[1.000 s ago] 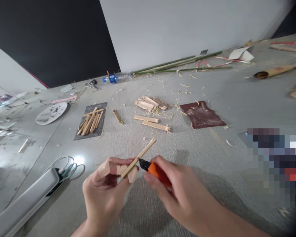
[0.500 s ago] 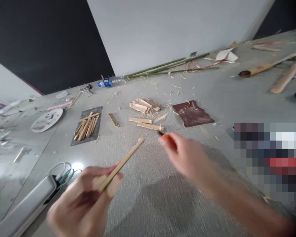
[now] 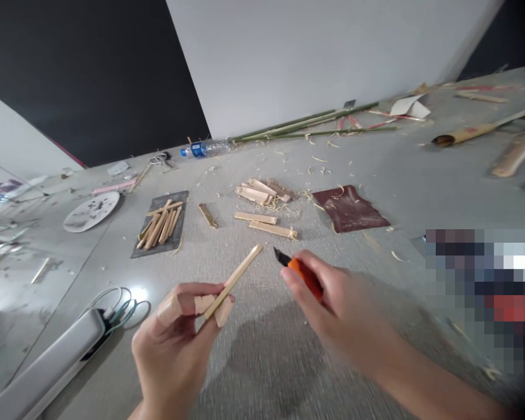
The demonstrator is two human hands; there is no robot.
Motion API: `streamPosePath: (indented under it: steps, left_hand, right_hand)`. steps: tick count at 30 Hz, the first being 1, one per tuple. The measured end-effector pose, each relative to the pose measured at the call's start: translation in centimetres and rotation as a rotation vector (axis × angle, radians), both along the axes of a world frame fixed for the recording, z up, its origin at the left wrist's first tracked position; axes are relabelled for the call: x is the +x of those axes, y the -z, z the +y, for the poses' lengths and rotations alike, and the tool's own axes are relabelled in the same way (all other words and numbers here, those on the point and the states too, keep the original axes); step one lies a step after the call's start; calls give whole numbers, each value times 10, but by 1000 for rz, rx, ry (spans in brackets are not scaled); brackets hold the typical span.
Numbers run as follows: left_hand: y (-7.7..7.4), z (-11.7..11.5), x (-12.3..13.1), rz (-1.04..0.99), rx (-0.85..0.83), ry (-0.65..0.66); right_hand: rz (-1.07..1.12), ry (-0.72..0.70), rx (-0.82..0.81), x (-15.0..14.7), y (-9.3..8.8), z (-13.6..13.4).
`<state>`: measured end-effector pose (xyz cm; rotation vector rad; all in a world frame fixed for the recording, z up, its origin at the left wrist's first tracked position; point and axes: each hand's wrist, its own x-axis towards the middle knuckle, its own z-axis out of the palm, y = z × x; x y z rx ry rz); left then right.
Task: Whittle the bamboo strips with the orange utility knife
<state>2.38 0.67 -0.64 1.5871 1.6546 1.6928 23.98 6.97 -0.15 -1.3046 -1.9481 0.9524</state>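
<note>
Pinched between the thumb and fingers of my left hand (image 3: pixel 179 332) is a thin bamboo strip (image 3: pixel 234 280), slanting up to the right. Tape or bandage wraps several of those fingertips. My right hand (image 3: pixel 328 303) grips an orange utility knife (image 3: pixel 305 277), its dark blade pointing up and left, apart from the strip's far end. Just beyond lie two flat bamboo strips (image 3: pixel 272 228), and behind them a small pile of split bamboo pieces (image 3: pixel 258 191) among curly shavings. A short bamboo piece (image 3: pixel 207 214) rests on its own to the left.
A dark sheet (image 3: pixel 142 248) at left carries several bamboo sticks (image 3: pixel 161 224). Brown sandpaper (image 3: pixel 350 210) lies to the right. Along the wall are a plastic bottle (image 3: pixel 203 149) and green bamboo stalks (image 3: pixel 297 129). A white power bank-like device (image 3: pixel 52 364) with cables occupies the lower left.
My left hand has moved right and slightly up with the strip. The knife has drawn back from the flat strips toward me, and its blade now shows clearly.
</note>
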Motion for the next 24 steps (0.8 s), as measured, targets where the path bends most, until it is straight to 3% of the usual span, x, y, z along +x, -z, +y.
streamPosePath:
  steps: [6, 11, 18, 24]
  left_hand:
    - [6, -2, 0, 114, -2, 50]
    - [10, -5, -4, 228, 23, 71]
    - [8, -7, -3, 190, 66, 150]
    - [5, -6, -2, 262, 106, 114]
  right_hand:
    - [5, -201, -106, -9, 0, -18]
    - [-4, -231, -148, -13, 0, -22]
    - [-1, -272, -190, -13, 0, -23]
    - [-24, -265, -180, -13, -1, -25]
